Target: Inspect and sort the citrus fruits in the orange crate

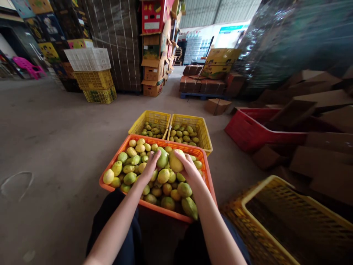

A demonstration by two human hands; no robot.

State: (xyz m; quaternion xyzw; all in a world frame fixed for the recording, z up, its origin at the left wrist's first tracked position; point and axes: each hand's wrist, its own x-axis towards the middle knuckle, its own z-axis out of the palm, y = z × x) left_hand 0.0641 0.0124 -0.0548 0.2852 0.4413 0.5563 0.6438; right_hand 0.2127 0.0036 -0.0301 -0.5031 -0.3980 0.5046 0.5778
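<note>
Off the orange oblong plastic crate's left edge [116, 157] I see passage; yellow latticed plastic crates [204, 133] block its far edge.

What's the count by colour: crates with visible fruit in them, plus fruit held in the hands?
Orange crate: 1
Yellow crates: 2
Green fruit, left hand: 1
Yellow fruit, right hand: 1
Total: 5

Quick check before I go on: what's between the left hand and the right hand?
In the head view, a green fruit in the left hand and a yellow fruit in the right hand.
</note>
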